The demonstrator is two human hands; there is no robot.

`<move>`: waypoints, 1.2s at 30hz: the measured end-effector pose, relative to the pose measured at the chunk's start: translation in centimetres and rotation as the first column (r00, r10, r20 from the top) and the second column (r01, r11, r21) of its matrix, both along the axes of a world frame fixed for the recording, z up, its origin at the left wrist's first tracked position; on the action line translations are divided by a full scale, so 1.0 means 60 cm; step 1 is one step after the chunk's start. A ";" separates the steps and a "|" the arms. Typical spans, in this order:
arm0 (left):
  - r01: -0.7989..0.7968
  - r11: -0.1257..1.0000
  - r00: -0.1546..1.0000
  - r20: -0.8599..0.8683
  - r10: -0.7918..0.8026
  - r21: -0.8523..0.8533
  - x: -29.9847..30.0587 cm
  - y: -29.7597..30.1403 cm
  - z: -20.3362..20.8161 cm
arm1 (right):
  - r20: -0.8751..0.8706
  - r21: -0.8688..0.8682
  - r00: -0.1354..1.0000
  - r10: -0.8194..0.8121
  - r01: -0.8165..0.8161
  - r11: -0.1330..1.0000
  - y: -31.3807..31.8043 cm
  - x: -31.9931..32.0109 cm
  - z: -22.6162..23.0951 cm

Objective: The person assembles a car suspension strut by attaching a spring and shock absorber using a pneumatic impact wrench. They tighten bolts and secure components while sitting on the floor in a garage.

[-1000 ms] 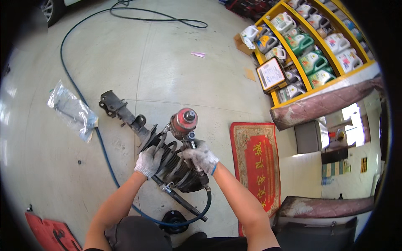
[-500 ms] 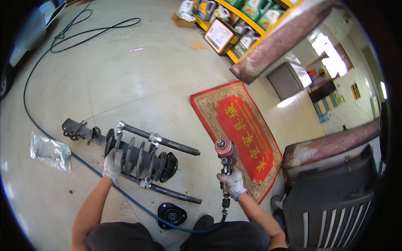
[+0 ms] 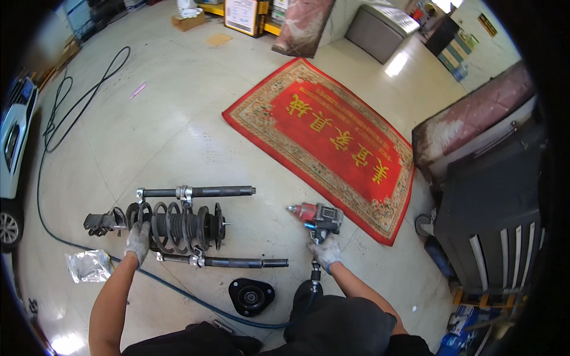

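A strut with a coil spring lies on the floor at left, its shaft end pointing right. My gloved left hand is wrapped round the spring's left part; the fingertips are partly hidden. Spring compressor rods, an upper one and a lower one, run along the spring's two sides, their clamps on its coils. In my gloved right hand is a red and grey air impact wrench, held by its grip. Its nose points left toward the strut's shaft end, apart from it. A black strut mount lies nearer to me.
A dark air hose crosses the floor before my legs to the wrench. Beside it at left lies a clear plastic bag. The red mat spreads beyond the wrench. A black slatted panel stands at right, a car at far left.
The impact wrench has turned so that its nose points left at the strut. My left hand stays on the spring. The whole view has shifted and rotated.
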State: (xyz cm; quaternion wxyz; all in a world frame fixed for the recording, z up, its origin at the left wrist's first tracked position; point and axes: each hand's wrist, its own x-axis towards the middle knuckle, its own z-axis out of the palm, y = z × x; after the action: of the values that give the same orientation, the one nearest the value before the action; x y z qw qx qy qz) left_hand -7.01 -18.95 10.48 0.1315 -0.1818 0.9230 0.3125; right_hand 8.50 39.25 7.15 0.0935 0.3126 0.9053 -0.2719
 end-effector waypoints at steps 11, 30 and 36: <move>0.054 0.997 0.993 0.105 -0.059 0.047 -0.099 0.083 0.086 | -0.182 0.203 0.859 0.478 -0.443 0.873 -0.043 0.001 0.094; 0.751 0.530 0.619 0.140 -0.773 -0.394 -0.131 0.379 0.190 | 0.455 -0.876 0.888 -0.073 0.461 0.145 -0.144 0.017 0.023; 0.819 0.512 0.563 0.537 -0.628 -0.260 -0.179 0.520 0.155 | 0.441 -0.885 0.891 -0.112 0.452 0.112 -0.148 0.012 0.021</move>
State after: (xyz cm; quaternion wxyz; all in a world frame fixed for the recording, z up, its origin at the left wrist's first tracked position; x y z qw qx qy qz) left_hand -17.73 12.27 19.75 0.3759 0.1468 0.9132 -0.0561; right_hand 9.20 30.38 8.43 0.3364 0.3799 0.4183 -0.7534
